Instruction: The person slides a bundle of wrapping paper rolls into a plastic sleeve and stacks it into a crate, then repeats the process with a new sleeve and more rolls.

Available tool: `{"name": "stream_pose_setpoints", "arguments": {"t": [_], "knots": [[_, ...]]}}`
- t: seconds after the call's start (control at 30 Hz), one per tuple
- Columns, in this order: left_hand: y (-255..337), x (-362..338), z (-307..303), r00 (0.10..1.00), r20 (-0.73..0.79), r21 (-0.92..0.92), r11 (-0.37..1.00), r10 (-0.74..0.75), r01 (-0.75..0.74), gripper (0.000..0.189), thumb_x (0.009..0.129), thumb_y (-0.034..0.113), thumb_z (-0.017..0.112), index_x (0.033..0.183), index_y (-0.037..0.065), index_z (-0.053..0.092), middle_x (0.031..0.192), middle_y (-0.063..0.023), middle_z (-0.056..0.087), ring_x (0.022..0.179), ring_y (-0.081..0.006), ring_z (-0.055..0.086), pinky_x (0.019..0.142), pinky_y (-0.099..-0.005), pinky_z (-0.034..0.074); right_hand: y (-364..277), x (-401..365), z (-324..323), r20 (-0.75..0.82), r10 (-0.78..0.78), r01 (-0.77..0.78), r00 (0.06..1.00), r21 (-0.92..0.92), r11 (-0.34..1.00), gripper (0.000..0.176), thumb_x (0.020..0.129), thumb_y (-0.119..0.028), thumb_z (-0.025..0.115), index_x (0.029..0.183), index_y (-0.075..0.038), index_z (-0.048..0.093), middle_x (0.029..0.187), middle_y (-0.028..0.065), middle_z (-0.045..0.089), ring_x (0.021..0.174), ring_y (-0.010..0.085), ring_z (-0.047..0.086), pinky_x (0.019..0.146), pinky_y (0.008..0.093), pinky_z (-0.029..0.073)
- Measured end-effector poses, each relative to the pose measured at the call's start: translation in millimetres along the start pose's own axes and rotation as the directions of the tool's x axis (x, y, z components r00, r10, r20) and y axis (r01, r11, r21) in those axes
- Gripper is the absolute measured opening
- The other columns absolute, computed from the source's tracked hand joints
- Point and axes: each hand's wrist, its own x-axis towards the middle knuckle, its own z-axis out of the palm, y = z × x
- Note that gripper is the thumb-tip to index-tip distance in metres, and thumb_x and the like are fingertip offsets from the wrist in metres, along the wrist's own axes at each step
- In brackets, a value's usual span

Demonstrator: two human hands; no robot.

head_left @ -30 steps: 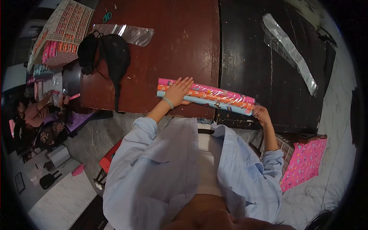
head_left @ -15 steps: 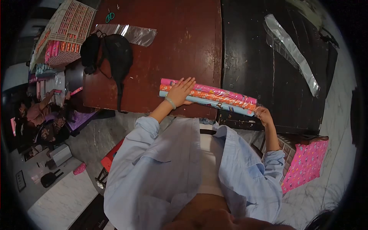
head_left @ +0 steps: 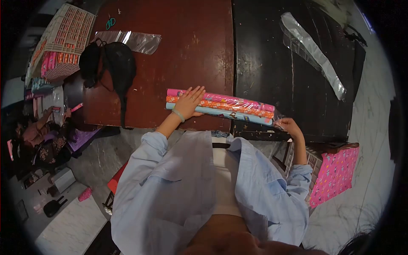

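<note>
Near the middle of the frame, three rolls lie side by side in clear film (head_left: 277, 115): a pink roll (head_left: 255, 105) farthest from the person, an orange roll (head_left: 250, 111) between, and a light blue roll (head_left: 255, 119) nearest. They slant slightly down to the right, close to the front edge, across the seam where a red-brown table (head_left: 178, 55) meets a black table (head_left: 263, 51).

The left hand (head_left: 190, 103), with a pale bracelet (head_left: 178, 115) at its wrist, rests on the rolls towards their left end. Its fingers are open and laid across the pink and orange rolls, with the thumb beside the light blue one. At the right end, the right hand (head_left: 289, 126) has its fingers closed on the clear film, which gathers just past the roll ends. All three rolls are now together under the film, and the two hands seem to steady them from both ends.

At the upper left of the frame, a flat clear bag (head_left: 146, 43) lies beside a black cloth item (head_left: 120, 63) with straps, and teal scissors (head_left: 110, 23) are just above. A white basket (head_left: 72, 25) holds more rolls at the far upper left; below it, a co-worker (head_left: 40, 131) handles a pink roll. At the upper right, a long clear strip (head_left: 316, 53) lies slanted on the black table. At the lower right, a pink patterned sheet (head_left: 335, 174) hangs beside another basket.
</note>
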Motion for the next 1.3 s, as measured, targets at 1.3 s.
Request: {"name": "stream_pose_setpoints", "arguments": {"t": [1.3], "knots": [[3.5,3.1,-4.4,0.999,0.002,-0.086,0.995,-0.051,0.051,0.095,0.067,0.045,0.071,0.138,0.0,0.027,0.145,-0.0123,0.028,0.134,-0.0242,0.027,0.111,-0.0392,0.019,12.3,9.5,37.0,-0.112,0.073,-0.048,0.991,0.21,0.977,0.028,0.074,-0.028,0.077,0.078,-0.002,0.066,0.06,-0.0027,0.051,0.053,0.0067,0.044,0.048,0.0215,0.035]]}}
